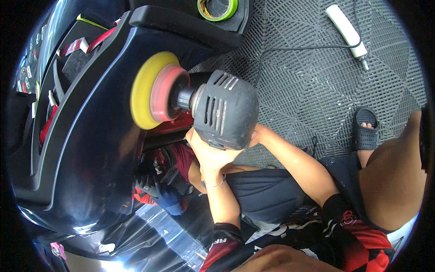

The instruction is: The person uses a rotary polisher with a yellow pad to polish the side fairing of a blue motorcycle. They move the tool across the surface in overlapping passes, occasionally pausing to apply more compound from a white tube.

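A polisher with a dark grey vented head [227,112] is held in both my hands. Its yellow foam pad [144,91], on a red backing, is blurred as if spinning and lies against or very close to a glossy dark blue car body panel [98,146]. My left hand [212,149] is wrapped round the tool below its head, with a thin bracelet at the wrist. Behind the tool, my right hand [257,135] is mostly hidden, with only part of it showing at the tool's right side. The grip itself is out of sight.
Green tape [233,10] rests on a black ledge. A white cylindrical tool [346,32] and a black cord [306,47] lie on the grey grid floor [306,102]. Dark plastic sheeting [136,231] is at lower left. Maroon clothing [185,156] shows beside the car. A sandalled foot [366,131] stands right.
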Action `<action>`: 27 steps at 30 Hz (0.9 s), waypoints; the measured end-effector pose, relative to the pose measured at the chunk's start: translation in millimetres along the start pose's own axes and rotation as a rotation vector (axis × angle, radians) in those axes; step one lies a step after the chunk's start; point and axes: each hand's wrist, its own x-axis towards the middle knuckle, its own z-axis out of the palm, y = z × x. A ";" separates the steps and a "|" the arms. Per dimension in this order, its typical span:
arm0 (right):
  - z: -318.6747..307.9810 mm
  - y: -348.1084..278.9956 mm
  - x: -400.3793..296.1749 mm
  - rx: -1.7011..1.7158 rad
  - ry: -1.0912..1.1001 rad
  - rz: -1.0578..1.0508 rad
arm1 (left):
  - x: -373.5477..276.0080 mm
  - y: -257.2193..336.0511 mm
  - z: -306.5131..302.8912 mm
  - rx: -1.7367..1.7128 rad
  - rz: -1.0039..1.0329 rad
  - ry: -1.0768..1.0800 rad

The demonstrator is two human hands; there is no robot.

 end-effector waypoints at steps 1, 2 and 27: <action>0.0 2.4 0.3 0.010 0.011 -0.007 | 1.8 1.2 -0.7 0.005 0.001 -0.022; 0.0 5.0 0.8 0.011 0.024 -0.009 | -1.2 -10.3 -9.7 0.018 0.029 -0.097; -30.6 21.0 -14.4 -0.265 0.110 -0.094 | -27.8 -51.5 21.5 -0.124 -0.188 -0.286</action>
